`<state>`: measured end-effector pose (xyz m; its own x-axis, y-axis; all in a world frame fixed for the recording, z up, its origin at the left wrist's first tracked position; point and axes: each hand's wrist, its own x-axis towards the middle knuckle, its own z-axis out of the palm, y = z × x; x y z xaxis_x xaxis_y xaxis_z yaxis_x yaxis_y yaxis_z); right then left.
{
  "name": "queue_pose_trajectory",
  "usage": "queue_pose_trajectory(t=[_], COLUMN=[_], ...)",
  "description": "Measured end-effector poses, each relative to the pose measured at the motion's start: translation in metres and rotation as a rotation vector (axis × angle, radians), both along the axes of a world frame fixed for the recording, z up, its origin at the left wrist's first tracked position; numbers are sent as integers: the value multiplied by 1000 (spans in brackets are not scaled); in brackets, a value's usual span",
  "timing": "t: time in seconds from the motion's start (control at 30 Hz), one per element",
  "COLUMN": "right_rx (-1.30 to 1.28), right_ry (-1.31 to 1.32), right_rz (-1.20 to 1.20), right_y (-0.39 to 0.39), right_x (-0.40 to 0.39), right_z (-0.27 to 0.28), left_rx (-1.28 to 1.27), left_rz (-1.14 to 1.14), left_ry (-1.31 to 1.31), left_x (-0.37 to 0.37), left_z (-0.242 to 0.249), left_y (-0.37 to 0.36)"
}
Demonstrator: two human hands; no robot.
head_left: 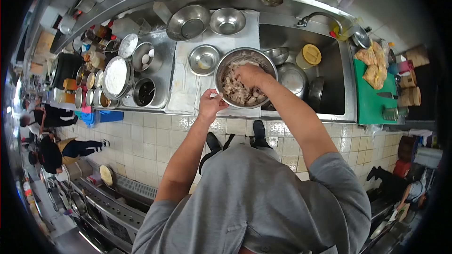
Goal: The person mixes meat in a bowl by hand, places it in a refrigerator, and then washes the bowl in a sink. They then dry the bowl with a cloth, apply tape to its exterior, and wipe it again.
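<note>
A round steel bowl [273, 59] stands at the counter's front, beside the sink, with pale, raw-looking meat pieces [238, 92] in it. My right hand [252, 75] reaches down inside, its fingers bent into the meat and their tips hidden. At the bowl's left rim, my left hand [211, 105] is closed, thumb and fingers at the edge. A small white bit [214, 95] shows by its fingertips, too small to name. Just left of the bowl sits a smaller metal bowl [191, 61] with a little yellowish residue.
To the right, the sink [332, 84] holds metal bowls and a yellow-lidded tub [311, 55]. Beyond it a knife [387, 95] lies on a green board [369, 106]. Leftward are eggs [146, 59], a bowl of white powder [115, 76] and dark liquid [145, 91]. Other people stand far off.
</note>
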<state>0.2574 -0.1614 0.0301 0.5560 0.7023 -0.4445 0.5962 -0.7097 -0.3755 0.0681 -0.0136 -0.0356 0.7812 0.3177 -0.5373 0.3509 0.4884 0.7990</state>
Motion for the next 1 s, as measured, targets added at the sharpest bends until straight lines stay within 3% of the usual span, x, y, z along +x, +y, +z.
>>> queue_pose_trajectory(t=[0.1,0.17,0.2,0.23,0.3,0.33,0.37,0.43,0.47,0.57,0.73,0.8,0.9,0.93,0.97,1.0], right_rx=[147,-14,-190,-189,-64,149,148,210,340,417,443,-71,-31,197,204,418], right_ry=[61,46,-107,-110,-121,-106,-102,46,6,44,-50,47,58,390,392,678], right_rz=[113,167,119,125,42,-74,-72,-83,-62,24,-63,-156,-285,-439,-439,-546], right_y=[-14,-30,-38,-36,-33,-32,-28,-16,-17,-13,-31,-29,-13,-18,-22,-30], right_x=[19,8,-18,-18,-15,-7,3,20,22,32,27,16,-2,-10,-7,1], right_z=[10,26,9,-8,-47,-55,-63,-40,-22,6,-5,-29,-43,-5,2,7], left_rx=[-18,-34,-28,-17,-15,-13,-14,-12,-33,-96,-91,-79,-82,-90,-98,-91], left_rz=[19,48,54,53,50,44,46,37,39,39,8,-4,6,10,14,14], left_ry=[-7,-17,5,18,7,0,4,39,61,41,48,47,13,24,35,31], left_x=[2,-1,-7,-7,-6,-8,-12,-10,-13,-7,-7,-3,3,1,-1,-1], left_z=[-5,-6,1,5,-1,-2,-3,-2,-5,-10,-9,-10,-10,-10,-10,-8], left_y=[-3,-5,-11,-12,-9,-9,-10,-11,-12,-8,-5,-6,-6,-6,-5,-3])
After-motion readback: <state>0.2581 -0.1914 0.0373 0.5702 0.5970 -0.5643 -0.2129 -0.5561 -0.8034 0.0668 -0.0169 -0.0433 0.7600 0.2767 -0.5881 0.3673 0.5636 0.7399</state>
